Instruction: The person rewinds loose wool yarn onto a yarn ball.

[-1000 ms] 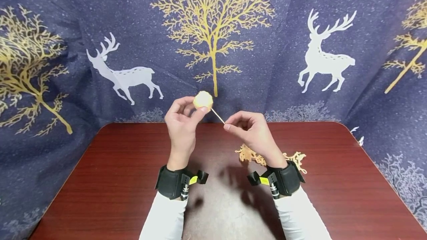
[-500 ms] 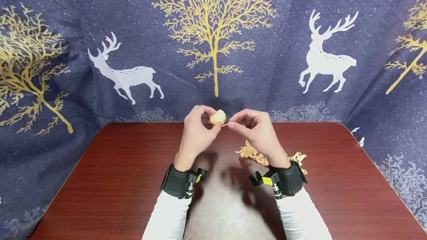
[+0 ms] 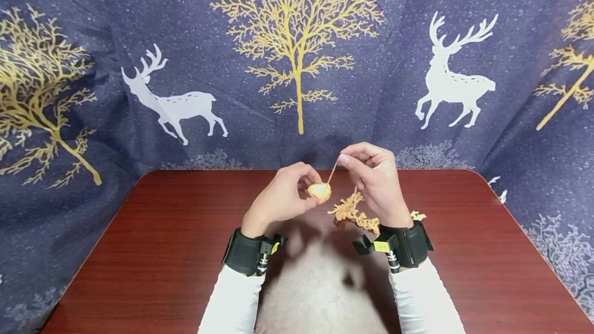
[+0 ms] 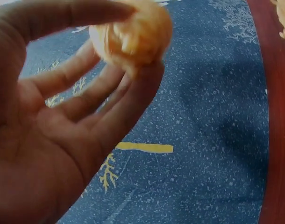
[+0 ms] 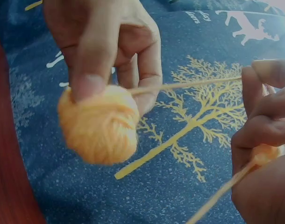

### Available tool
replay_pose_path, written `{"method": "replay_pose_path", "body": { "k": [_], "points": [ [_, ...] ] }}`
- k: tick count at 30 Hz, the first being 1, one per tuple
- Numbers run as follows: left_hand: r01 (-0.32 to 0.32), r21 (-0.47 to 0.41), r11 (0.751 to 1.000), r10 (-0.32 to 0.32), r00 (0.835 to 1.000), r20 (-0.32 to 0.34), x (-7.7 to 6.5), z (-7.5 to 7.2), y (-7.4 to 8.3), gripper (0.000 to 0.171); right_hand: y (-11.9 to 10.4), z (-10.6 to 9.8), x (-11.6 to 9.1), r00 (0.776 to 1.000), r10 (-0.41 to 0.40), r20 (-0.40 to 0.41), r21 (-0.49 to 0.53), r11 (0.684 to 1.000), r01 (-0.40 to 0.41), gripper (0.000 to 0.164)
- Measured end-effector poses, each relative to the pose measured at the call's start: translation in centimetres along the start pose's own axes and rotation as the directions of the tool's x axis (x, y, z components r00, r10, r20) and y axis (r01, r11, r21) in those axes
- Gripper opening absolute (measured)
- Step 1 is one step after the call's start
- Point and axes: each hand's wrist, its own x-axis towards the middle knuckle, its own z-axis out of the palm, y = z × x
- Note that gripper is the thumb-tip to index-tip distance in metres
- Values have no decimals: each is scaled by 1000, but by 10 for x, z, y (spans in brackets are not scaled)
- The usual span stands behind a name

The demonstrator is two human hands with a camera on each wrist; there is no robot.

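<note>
A small ball of yellow-orange yarn (image 3: 319, 193) is pinched between the thumb and fingers of my left hand (image 3: 285, 195), above the table. A taut strand of yarn (image 5: 189, 85) runs from the ball up to my right hand (image 3: 375, 179), whose thumb and forefinger pinch it. In the right wrist view the strand also passes through the curled fingers and trails out below the palm. The left wrist view has the ball (image 4: 138, 39) between thumb and fingertips, somewhat blurred.
A loose tangle of the same yarn (image 3: 350, 213) lies on the reddish-brown table (image 3: 176, 231), partly hidden by the right hand and wrist. A dark blue cloth (image 3: 260, 97) with deer and trees hangs behind the table's far edge.
My left hand has moved right and down with the yarn ball, turning it. My right hand went from beside the ball up and right, and the strand now slopes upward between them.
</note>
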Motion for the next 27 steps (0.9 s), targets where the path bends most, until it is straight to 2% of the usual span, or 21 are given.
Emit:
{"method": "replay_pose_path", "body": {
  "k": [3, 6, 8, 11, 13, 16, 18, 21, 23, 24, 27],
  "points": [
    [-24, -106, 994, 34, 995, 97, -1, -1, 2, 28, 0, -2, 1, 1000, -23, -18, 73, 997, 24, 21],
    [-40, -238, 970, 84, 981, 178, -2, -3, 5, 29, 1, -4, 2, 997, -44, -56, 91, 995, 49, 22],
    [-64, -340, 938, 139, 970, 200, -3, -5, 7, 29, 2, -4, 3, 995, -42, -93, 77, 996, 50, 22],
    [-115, -501, 858, 230, 958, 173, -3, -6, 11, 31, 5, -5, 5, 990, -16, -138, 32, 999, 21, 20],
    [-159, -584, 796, 280, 952, 123, -4, -7, 13, 31, 7, -5, 5, 987, 13, -163, -31, 999, -18, 15],
    [-229, -660, 716, 317, 948, 15, -4, -9, 16, 31, 10, -3, 5, 984, 61, -166, -138, 987, -85, 6],
    [-272, -694, 667, 316, 946, -67, -3, -10, 17, 31, 12, -1, 4, 984, 93, -150, -192, 974, -121, 5],
    [-345, -711, 613, 288, 935, -206, -2, -10, 19, 31, 13, 2, 3, 986, 142, -92, -221, 962, -159, 8],
    [-393, -706, 589, 256, 920, -298, -1, -10, 20, 30, 13, 4, 2, 985, 167, -49, -277, 945, -174, 7],
    [-416, -694, 588, 236, 908, -345, -1, -9, 20, 30, 13, 5, 1, 985, 173, -25, -315, 933, -172, 7],
    [-469, -638, 611, 172, 865, -471, 1, -9, 20, 33, 14, 7, 0, 983, 180, 42, -447, 883, -143, 8]
  ]
}}
